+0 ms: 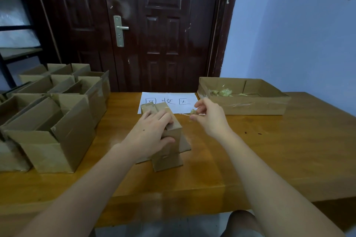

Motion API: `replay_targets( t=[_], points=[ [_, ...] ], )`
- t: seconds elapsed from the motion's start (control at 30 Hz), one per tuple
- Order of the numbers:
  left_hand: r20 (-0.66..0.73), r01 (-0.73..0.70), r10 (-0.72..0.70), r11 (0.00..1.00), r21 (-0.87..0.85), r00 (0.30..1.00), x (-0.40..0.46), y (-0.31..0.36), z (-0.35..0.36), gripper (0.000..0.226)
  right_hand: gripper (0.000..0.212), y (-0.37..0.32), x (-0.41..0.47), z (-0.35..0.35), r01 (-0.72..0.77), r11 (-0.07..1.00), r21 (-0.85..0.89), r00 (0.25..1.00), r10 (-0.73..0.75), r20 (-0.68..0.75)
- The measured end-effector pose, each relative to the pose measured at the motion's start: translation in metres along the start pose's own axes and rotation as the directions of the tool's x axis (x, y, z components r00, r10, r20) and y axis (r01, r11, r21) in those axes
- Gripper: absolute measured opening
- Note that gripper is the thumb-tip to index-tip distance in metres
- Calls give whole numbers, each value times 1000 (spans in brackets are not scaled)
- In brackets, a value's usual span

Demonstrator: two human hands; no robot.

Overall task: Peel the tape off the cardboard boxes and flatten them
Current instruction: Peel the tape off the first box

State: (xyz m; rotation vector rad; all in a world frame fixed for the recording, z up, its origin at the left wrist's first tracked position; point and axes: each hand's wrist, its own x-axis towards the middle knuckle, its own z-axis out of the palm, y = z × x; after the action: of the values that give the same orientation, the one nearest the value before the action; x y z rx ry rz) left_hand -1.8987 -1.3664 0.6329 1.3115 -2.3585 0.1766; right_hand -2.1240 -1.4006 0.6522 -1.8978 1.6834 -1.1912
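Tape coming off, and we could snap it here.
Our left hand (152, 132) grips the box (165, 136) at frame centre; right-hand fingers (199, 110) pinch the tape (192, 112), which may tear if yanked.

The worktop (250, 150) is glossy varnished wood, amber and smooth. On it, the small box (165, 140) is matt brown cardboard; left of it stand more open boxes (57, 121) of the same cardboard. Behind it lies a white paper sheet (173, 100), matt. Beyond that, the dark door (163, 25) shines, with a brushed-metal handle (120, 30).
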Motion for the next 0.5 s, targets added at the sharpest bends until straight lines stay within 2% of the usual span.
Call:
replay_targets(
  t=[0.1,0.17,0.27,0.37,0.5],
  points=[
    [-24,11,-12,1000,-9,1000,-2,-1,4,42,34,9,17,-5,-39,999,28,999,40,-24],
    [-55,17,-19,1000,-23,998,-4,-1,8,43,31,18,32,-8,-55,998,22,997,56,-58],
    [-58,40,-42,999,-34,997,-5,-1,9,45,17,33,60,-19,-75,994,-83,983,60,-174],
    [-49,33,-34,999,-37,998,-4,-3,10,47,9,45,90,-33,-153,985,-76,950,126,-286],
    [-33,43,-44,999,-23,999,-4,-4,11,47,7,54,123,-45,-237,964,-122,930,189,-315]
  ],
)
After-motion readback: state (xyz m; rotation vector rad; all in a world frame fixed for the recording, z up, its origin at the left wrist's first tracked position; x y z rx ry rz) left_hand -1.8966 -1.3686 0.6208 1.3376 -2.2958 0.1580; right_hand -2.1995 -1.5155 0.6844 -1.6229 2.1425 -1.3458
